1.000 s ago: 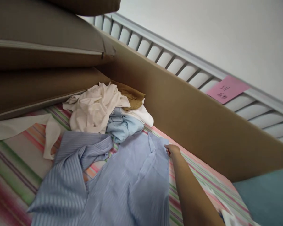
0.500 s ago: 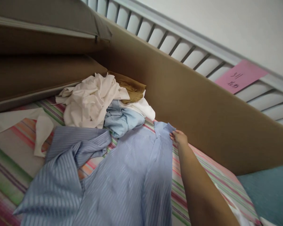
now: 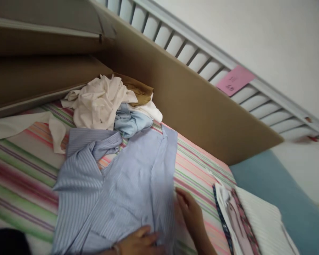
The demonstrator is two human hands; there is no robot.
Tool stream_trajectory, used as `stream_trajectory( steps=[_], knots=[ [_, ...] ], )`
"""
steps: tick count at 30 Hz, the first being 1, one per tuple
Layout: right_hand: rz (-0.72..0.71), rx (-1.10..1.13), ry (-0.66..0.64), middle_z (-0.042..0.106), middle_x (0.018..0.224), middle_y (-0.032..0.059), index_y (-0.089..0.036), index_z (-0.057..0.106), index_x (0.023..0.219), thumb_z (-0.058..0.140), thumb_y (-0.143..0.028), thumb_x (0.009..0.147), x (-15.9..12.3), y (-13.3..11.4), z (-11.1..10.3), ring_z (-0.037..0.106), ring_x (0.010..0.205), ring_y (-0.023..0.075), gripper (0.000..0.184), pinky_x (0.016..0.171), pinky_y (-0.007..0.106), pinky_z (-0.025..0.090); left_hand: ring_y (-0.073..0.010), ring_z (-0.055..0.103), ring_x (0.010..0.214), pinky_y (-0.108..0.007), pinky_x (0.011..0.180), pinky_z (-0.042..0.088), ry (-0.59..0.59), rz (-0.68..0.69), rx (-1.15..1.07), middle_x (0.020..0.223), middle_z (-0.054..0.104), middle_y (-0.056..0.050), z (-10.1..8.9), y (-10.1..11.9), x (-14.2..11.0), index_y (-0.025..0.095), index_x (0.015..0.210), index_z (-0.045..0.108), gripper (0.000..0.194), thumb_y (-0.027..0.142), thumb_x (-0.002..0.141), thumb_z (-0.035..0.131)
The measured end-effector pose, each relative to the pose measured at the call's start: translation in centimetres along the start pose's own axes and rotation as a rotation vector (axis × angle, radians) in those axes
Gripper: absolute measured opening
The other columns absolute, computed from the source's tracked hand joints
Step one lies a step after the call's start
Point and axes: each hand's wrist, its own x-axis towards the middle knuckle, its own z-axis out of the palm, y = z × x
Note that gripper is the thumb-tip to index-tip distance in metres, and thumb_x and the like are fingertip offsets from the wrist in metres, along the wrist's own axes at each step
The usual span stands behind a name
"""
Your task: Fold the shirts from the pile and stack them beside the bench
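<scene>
A blue striped shirt (image 3: 127, 177) lies spread over the bed, one sleeve folded across on the left and the other straight along its right edge. My left hand (image 3: 140, 242) rests on the lower part of the shirt, fingers stretched and apart, somewhat blurred. Beside the shirt's right edge is my right hand (image 3: 190, 210). Its fingers reach toward the cloth with a gap between them, and the fingertips are at the edge; no grip shows. A bracelet (image 3: 116, 249) circles the left wrist.
A striped sheet (image 3: 29, 170) covers the bed. Past the shirt lie crumpled cream cloth (image 3: 98, 102), a light blue garment (image 3: 133, 122) and a brown one (image 3: 138, 90). Folded clothes (image 3: 263, 212) are at right. A brown panel (image 3: 191, 109) borders the far side; a pink note (image 3: 235, 80) hangs above.
My right hand has let go of the far sleeve end and come back along the shirt's right edge. My left hand has come into view on the shirt. The view has shifted right.
</scene>
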Motion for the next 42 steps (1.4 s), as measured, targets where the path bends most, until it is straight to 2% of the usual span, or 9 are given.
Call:
stream_trajectory(
  steps=[5, 13, 18, 22, 28, 32, 37, 39, 42],
  knots=[
    [-0.019, -0.007, -0.116, 0.067, 0.096, 0.0070, -0.022, 0.065, 0.096, 0.053, -0.040, 0.076, -12.2, 0.0, -1.3, 0.061, 0.089, 0.0200, 0.029, 0.079, 0.031, 0.049, -0.0273, 0.033, 0.128, -0.048, 0.106, 0.019, 0.057, 0.026, -0.025, 0.134, 0.047, -0.005, -1.8, 1.7, -1.0, 0.025, 0.126, 0.045, 0.050, 0.028, 0.078, 0.058],
    [0.146, 0.002, -0.007, 0.067, 0.092, 0.0077, -0.019, 0.063, 0.097, 0.052, -0.046, 0.074, -20.0, -0.3, 0.5, 0.062, 0.082, 0.0220, 0.038, 0.077, 0.034, 0.049, -0.0200, 0.053, 0.109, -0.038, 0.096, 0.037, 0.313, -0.201, -0.086, 0.116, 0.062, -0.004, -3.9, 5.1, -5.0, 0.026, 0.113, 0.058, 0.029, 0.028, 0.086, 0.046],
    [0.047, -0.190, 0.119, 0.064, 0.092, 0.0081, -0.019, 0.063, 0.089, 0.052, -0.045, 0.075, -20.0, -2.0, 2.0, 0.056, 0.091, 0.0245, 0.031, 0.083, 0.036, 0.042, -0.0172, 0.056, 0.104, -0.035, 0.095, 0.041, 0.484, -0.338, -0.085, 0.110, 0.064, -0.004, -3.2, 7.2, -8.7, 0.024, 0.107, 0.061, 0.027, 0.030, 0.088, 0.043],
    [-0.063, -0.165, 0.127, 0.061, 0.079, 0.0051, -0.021, 0.060, 0.070, 0.046, -0.033, 0.079, -19.1, -2.1, 2.1, 0.055, 0.082, 0.0206, 0.021, 0.078, 0.033, 0.041, -0.0186, 0.053, 0.109, -0.038, 0.098, 0.040, 0.527, -0.392, 0.008, 0.113, 0.062, -0.005, -2.6, 7.8, -10.9, 0.025, 0.107, 0.061, 0.027, 0.029, 0.087, 0.044],
    [-0.119, -0.081, 0.176, 0.060, 0.076, 0.0043, -0.021, 0.058, 0.065, 0.049, -0.029, 0.077, -19.8, -0.7, 2.8, 0.054, 0.078, 0.0196, 0.017, 0.075, 0.032, 0.040, -0.0228, 0.047, 0.118, -0.044, 0.102, 0.036, 0.617, -0.488, 0.106, 0.119, 0.059, -0.005, -2.1, 7.2, -13.8, 0.029, 0.105, 0.063, 0.026, 0.032, 0.083, 0.050],
    [-0.145, -0.019, 0.208, 0.059, 0.070, 0.0035, -0.021, 0.056, 0.059, 0.050, -0.031, 0.074, -20.2, 0.0, 3.0, 0.054, 0.073, 0.0196, 0.018, 0.072, 0.033, 0.041, -0.0248, 0.047, 0.118, -0.044, 0.103, 0.033, 0.898, -0.647, -0.109, 0.122, 0.057, -0.006, -2.5, 6.3, -15.9, 0.027, 0.105, 0.063, 0.032, 0.034, 0.074, 0.059],
    [0.067, 0.291, 0.253, 0.065, 0.073, 0.0054, -0.020, 0.062, 0.070, 0.053, -0.047, 0.067, -20.3, 1.7, 2.2, 0.060, 0.073, 0.0209, 0.029, 0.068, 0.032, 0.047, -0.0253, 0.058, 0.101, -0.040, 0.086, 0.046, 1.402, -1.011, -0.759, 0.109, 0.060, -0.013, -4.0, 6.9, -17.2, 0.015, 0.103, 0.054, 0.043, 0.028, 0.064, 0.064],
    [0.212, 0.399, 0.207, 0.067, 0.072, 0.0055, -0.020, 0.062, 0.074, 0.054, -0.054, 0.064, -20.4, 2.3, 2.1, 0.062, 0.070, 0.0213, 0.037, 0.061, 0.030, 0.049, -0.0229, 0.061, 0.092, -0.038, 0.079, 0.048, 1.420, -1.100, -0.883, 0.102, 0.061, -0.012, -3.9, 7.6, -17.1, 0.015, 0.101, 0.051, 0.041, 0.028, 0.065, 0.065],
    [0.368, 0.476, 0.029, 0.066, 0.063, 0.0038, -0.021, 0.062, 0.071, 0.053, -0.061, 0.063, -20.8, 2.5, 2.4, 0.062, 0.059, 0.0209, 0.041, 0.049, 0.029, 0.048, -0.0232, 0.060, 0.090, -0.037, 0.075, 0.047, 1.305, -1.217, -0.940, 0.100, 0.059, -0.011, -2.5, 8.5, -16.9, 0.015, 0.098, 0.050, 0.041, 0.032, 0.065, 0.068]
  ],
)
